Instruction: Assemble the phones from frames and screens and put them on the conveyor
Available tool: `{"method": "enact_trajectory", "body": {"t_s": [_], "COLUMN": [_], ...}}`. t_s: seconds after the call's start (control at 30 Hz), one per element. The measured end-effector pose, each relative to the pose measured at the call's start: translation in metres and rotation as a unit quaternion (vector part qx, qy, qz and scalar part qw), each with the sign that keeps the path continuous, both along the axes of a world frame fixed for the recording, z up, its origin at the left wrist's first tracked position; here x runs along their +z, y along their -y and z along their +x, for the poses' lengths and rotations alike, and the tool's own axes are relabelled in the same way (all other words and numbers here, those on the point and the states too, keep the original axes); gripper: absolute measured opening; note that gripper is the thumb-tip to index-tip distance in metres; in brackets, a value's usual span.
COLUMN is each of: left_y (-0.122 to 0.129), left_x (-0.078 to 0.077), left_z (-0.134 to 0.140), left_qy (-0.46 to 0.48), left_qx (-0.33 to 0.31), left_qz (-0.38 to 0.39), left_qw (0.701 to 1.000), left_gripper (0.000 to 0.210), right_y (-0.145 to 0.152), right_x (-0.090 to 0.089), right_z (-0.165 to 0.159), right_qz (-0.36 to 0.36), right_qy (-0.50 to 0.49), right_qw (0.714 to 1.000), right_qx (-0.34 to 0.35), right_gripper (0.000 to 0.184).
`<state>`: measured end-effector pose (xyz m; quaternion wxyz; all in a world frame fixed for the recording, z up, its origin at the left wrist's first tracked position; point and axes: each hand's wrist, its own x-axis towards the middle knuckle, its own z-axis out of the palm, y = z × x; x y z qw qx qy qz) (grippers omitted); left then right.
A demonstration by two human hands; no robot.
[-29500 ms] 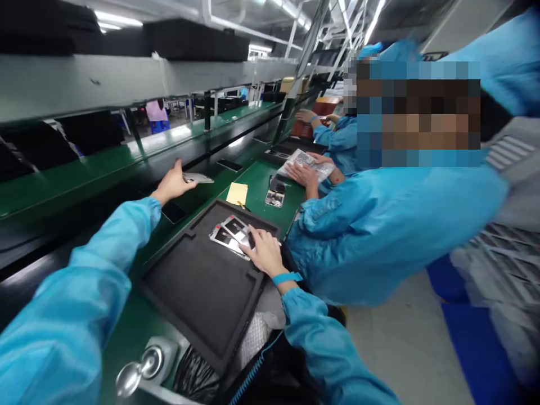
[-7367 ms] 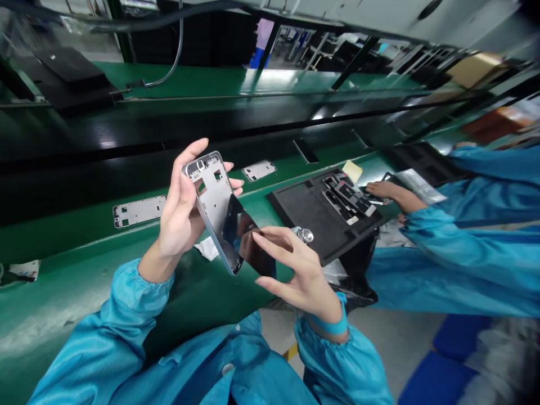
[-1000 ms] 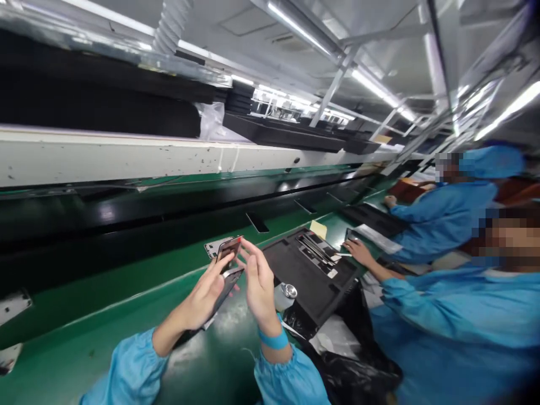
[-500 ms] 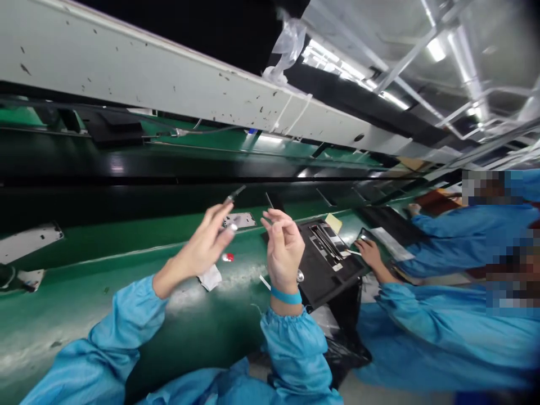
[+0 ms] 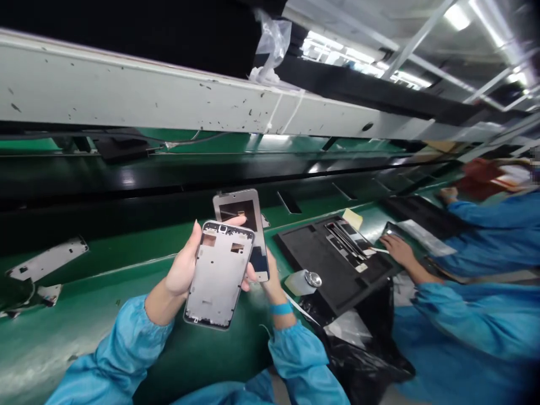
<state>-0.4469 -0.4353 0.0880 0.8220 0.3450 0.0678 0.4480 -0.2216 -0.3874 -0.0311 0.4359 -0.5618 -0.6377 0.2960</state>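
Observation:
My left hand is closed on a silver phone frame, its thumb along the left edge and other fingers behind. The frame is tilted, with small cutouts near its top and dark bits along its rim. Just behind and to the right, my right hand grips a second phone part by its lower right side. That part has a silver border and a dark middle, and the frame partly covers it. Most of my right fingers are hidden behind it. Both parts are above the green bench.
To the right lies a black mat with phone parts on it, by a bottle with a metal cap. A co-worker's hand is at the mat's far side. Another white panel lies left. A black bag sits lower right.
My hands were apart with fingers raised; now they are close together, with the phone frame and second phone part plainly in them. The view has shifted, bringing the bottle into sight.

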Motion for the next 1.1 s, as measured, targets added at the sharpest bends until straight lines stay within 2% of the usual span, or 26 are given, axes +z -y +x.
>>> {"method": "enact_trajectory", "body": {"t_s": [0.03,0.1,0.17,0.2,0.3,0.4,0.5,0.57,0.63,0.7,0.77,0.97,1.1], "left_y": [0.004,0.01,0.014,0.015,0.014,0.007,-0.004,-0.013,-0.019,-0.023,-0.024,-0.025,-0.025], "left_x": [0.001,0.003,0.004,0.005,0.007,0.011,0.012,0.009,0.005,0.002,0.002,0.005,0.002], "left_z": [0.002,0.005,0.009,0.01,0.013,0.012,0.011,0.013,0.015,0.015,0.012,-0.001,-0.003], "left_qy": [0.001,-0.006,-0.02,-0.025,-0.035,-0.037,-0.046,-0.055,-0.058,-0.057,-0.056,-0.046,-0.041], "left_qx": [-0.01,-0.016,0.003,0.021,0.084,0.162,0.263,0.307,0.326,0.334,0.342,0.364,0.373], "left_qz": [-0.002,-0.003,0.0,0.003,0.006,-0.016,-0.038,-0.042,-0.044,-0.043,-0.037,-0.013,0.021], "left_qw": [1.0,1.0,1.0,0.999,0.996,0.986,0.963,0.949,0.943,0.94,0.937,0.93,0.927], "left_gripper": [0.103,0.102,0.101,0.099,0.096,0.086,0.075,0.07,0.067,0.065,0.062,0.064,0.057], "right_y": [0.007,0.024,0.04,0.045,0.055,0.06,0.066,0.07,0.071,0.07,0.069,0.069,0.07], "right_x": [0.017,0.049,0.073,0.08,0.081,0.064,0.051,0.052,0.06,0.069,0.077,0.085,0.087], "right_z": [0.001,-0.002,-0.013,-0.02,-0.038,-0.034,-0.011,0.006,0.018,0.024,0.026,0.029,0.026], "right_qz": [-0.015,-0.071,-0.105,-0.11,-0.104,-0.095,-0.069,-0.024,0.043,0.102,0.128,0.121,0.132], "right_qy": [-0.052,-0.199,-0.271,-0.293,-0.35,-0.371,-0.301,-0.205,-0.117,-0.064,-0.029,0.058,0.087], "right_qw": [0.998,0.969,0.93,0.92,0.914,0.914,0.945,0.973,0.983,0.977,0.971,0.966,0.957], "right_qx": [0.021,0.126,0.225,0.238,0.176,0.131,0.11,0.107,0.136,0.177,0.198,0.223,0.244], "right_gripper": [0.079,0.09,0.081,0.072,0.059,0.068,0.079,0.074,0.066,0.06,0.059,0.06,0.06]}}
